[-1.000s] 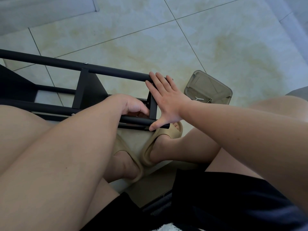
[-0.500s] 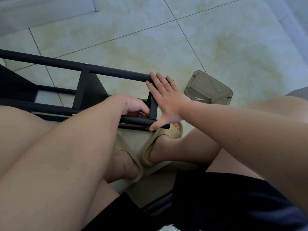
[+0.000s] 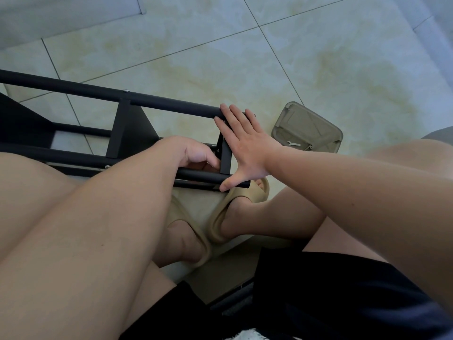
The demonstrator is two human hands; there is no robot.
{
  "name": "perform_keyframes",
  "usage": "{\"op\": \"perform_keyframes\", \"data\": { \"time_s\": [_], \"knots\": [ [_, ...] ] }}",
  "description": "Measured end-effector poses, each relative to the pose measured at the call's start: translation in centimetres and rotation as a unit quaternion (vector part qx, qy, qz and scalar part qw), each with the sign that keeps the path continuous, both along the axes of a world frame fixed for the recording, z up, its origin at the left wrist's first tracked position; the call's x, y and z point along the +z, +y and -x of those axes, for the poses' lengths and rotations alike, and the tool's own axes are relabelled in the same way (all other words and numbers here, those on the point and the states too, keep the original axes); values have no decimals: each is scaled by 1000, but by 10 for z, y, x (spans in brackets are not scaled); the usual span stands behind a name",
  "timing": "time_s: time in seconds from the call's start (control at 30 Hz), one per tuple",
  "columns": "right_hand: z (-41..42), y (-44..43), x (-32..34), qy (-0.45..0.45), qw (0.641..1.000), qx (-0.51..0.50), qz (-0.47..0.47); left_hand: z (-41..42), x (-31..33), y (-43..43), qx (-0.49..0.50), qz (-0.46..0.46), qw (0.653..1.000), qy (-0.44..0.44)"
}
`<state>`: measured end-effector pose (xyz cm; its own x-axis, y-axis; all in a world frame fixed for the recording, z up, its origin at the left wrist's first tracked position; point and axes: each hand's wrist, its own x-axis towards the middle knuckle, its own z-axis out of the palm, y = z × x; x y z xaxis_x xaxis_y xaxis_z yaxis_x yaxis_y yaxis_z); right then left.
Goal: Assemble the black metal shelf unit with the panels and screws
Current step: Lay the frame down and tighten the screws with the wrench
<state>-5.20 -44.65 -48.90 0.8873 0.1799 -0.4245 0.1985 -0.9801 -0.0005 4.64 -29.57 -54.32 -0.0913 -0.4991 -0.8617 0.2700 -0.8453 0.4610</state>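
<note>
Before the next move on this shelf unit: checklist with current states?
1. Bracing: right hand flat against the end crossbar, thumb on the lower tube: ok.
2. Grip of left hand: fingers curled beside the crossbar, contents hidden: cannot tell.
3. Fastener at that joint seated: hidden by the left hand: cannot tell.
4. Fastening on upper tube: silver screw in place: ok.
5. Tool handy: small wrench lies in the clear container right of the crossbar: ok.
6. Toes clear: beige slipper sits at the lower tube's end, likely pinch risk: not ok.
</note>
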Motion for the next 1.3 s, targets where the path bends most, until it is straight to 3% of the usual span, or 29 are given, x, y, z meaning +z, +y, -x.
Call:
{"op": "perform_keyframes", "data": {
  "time_s": [0.23,0.4,0.57,1.3],
  "knots": [
    [0,-1,-1,-1,1000,0,-3,-2,-2,1,1,20,1000,23],
    [-1,-1,-1,-4,1000,2,-1,-1,-1,-1,20,-7,1000,-12],
    [-1,-1,1,-1,1000,-1,-2,1,4,-3,-36,-12,998,-43],
    [-1,-3,-2,3,1000,1,-13,1,8,-2,5,20,1000,0]
  ]
}}
